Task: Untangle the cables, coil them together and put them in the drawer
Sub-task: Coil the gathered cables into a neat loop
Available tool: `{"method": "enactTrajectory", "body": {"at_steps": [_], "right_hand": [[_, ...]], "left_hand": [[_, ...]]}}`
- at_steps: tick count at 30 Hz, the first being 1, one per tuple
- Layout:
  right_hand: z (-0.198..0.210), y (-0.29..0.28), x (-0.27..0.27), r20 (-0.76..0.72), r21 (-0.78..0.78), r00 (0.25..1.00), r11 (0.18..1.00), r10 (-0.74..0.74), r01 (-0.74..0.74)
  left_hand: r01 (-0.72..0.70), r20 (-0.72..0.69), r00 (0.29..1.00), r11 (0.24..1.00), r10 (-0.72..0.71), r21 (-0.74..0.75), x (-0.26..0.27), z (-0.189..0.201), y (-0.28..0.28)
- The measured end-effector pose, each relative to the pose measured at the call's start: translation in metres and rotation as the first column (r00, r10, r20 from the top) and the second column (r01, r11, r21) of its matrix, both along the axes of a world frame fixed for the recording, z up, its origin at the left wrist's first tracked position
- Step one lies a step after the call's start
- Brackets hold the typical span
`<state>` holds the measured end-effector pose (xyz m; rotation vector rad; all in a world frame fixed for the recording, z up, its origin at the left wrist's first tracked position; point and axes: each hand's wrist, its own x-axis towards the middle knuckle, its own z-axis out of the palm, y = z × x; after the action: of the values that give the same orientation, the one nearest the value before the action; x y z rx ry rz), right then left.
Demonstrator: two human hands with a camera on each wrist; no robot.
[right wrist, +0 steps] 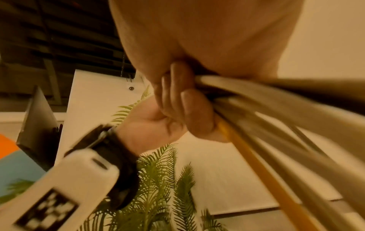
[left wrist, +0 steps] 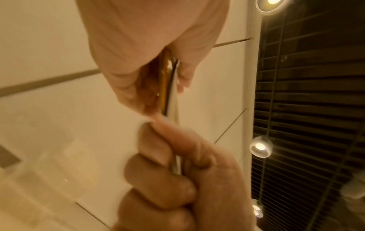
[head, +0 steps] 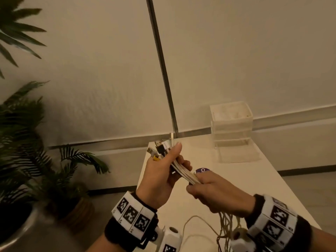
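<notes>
A bundle of several white cables [head: 183, 172] runs straight between my two hands above the white table [head: 272, 182]. My left hand [head: 163, 171] grips the bundle near its plug ends, and the USB plugs [head: 160, 148] stick up past the thumb. My right hand [head: 211, 190] is closed round the same bundle lower down. The loose cable tails [head: 225, 228] hang from it toward the table. In the left wrist view the cables [left wrist: 169, 93] pass from my left hand [left wrist: 154, 51] into my right hand [left wrist: 177, 179]. In the right wrist view the cables [right wrist: 276, 125], one of them yellow, stream out of my right hand [right wrist: 207, 46]. The clear drawer unit [head: 231, 124] stands at the table's far end, with its lowest drawer [head: 238, 151] pulled out.
A round purple-labelled object [head: 202, 170] lies on the table just behind my hands. Potted palm plants [head: 36, 151] stand on the floor to the left of the table. A dark vertical strip [head: 161, 70] runs down the wall behind.
</notes>
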<state>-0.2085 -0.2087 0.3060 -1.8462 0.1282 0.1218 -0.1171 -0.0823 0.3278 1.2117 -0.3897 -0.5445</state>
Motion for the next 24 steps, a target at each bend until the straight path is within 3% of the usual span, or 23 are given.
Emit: {"method": "enactTrajectory", "body": {"at_steps": [3, 5, 6, 7, 8, 9, 10, 11, 12, 13, 14, 18, 21, 24], "right_hand": [[0.009, -0.01, 0.004, -0.007, -0.101, 1.0, 0.994, 0.027, -0.028], [0.014, -0.015, 0.006, -0.047, -0.126, 0.998, 0.991, 0.043, -0.048], [0.015, -0.016, 0.007, -0.075, -0.113, 0.996, 0.992, 0.041, -0.05], [0.017, -0.017, 0.007, -0.106, -0.092, 0.993, 0.994, 0.05, -0.06], [0.019, -0.018, 0.008, -0.138, -0.065, 0.988, 0.995, 0.072, -0.081], [0.022, -0.018, 0.008, -0.168, -0.037, 0.98, 0.993, 0.108, -0.115], [0.025, -0.018, 0.008, -0.195, -0.011, 0.969, 0.987, 0.154, -0.159], [0.027, -0.017, 0.007, -0.218, 0.012, 0.955, 0.979, 0.2, -0.203], [0.03, -0.015, 0.006, -0.237, 0.03, 0.941, 0.97, 0.24, -0.24], [0.031, -0.014, 0.005, -0.253, 0.042, 0.93, 0.963, 0.267, -0.265], [0.031, -0.013, 0.005, -0.263, 0.044, 0.924, 0.96, 0.278, -0.276], [0.027, -0.023, 0.006, -0.266, 0.029, 0.932, 0.968, 0.247, -0.248], [0.029, -0.035, 0.005, -0.249, 0.006, 0.941, 0.972, 0.23, -0.236], [0.031, -0.049, 0.005, -0.178, -0.049, 0.971, 0.984, 0.162, -0.173]], "left_hand": [[-0.02, 0.037, 0.999, 0.997, 0.017, 0.07, 0.005, -0.005, 0.028], [-0.187, 0.143, 0.974, 0.98, 0.176, 0.064, 0.001, 0.0, 0.043], [-0.346, 0.289, 0.906, 0.935, 0.311, 0.077, -0.005, 0.005, 0.049], [-0.48, 0.532, 0.759, 0.875, 0.377, 0.064, -0.015, 0.012, 0.053], [-0.541, 0.812, 0.502, 0.841, 0.297, 0.027, -0.025, 0.018, 0.057], [-0.536, 0.981, 0.175, 0.844, 0.088, 0.02, -0.032, 0.02, 0.056], [-0.506, 0.982, -0.088, 0.856, -0.17, 0.102, -0.036, 0.018, 0.051], [-0.508, 0.887, -0.193, 0.816, -0.42, 0.276, -0.035, 0.015, 0.044], [-0.519, 0.784, -0.146, 0.721, -0.603, 0.459, -0.031, 0.008, 0.037], [-0.492, 0.727, -0.037, 0.646, -0.686, 0.584, -0.023, -0.001, 0.03], [-0.437, 0.714, 0.056, 0.626, -0.698, 0.646, -0.015, -0.009, 0.025], [-0.18, 0.738, 0.295, 0.723, -0.607, 0.667, 0.005, -0.018, 0.017], [0.046, 0.608, 0.43, 0.689, -0.667, 0.723, 0.015, -0.009, 0.011], [0.123, 0.533, 0.588, 0.718, -0.609, 0.685, 0.023, 0.0, 0.003]]}}
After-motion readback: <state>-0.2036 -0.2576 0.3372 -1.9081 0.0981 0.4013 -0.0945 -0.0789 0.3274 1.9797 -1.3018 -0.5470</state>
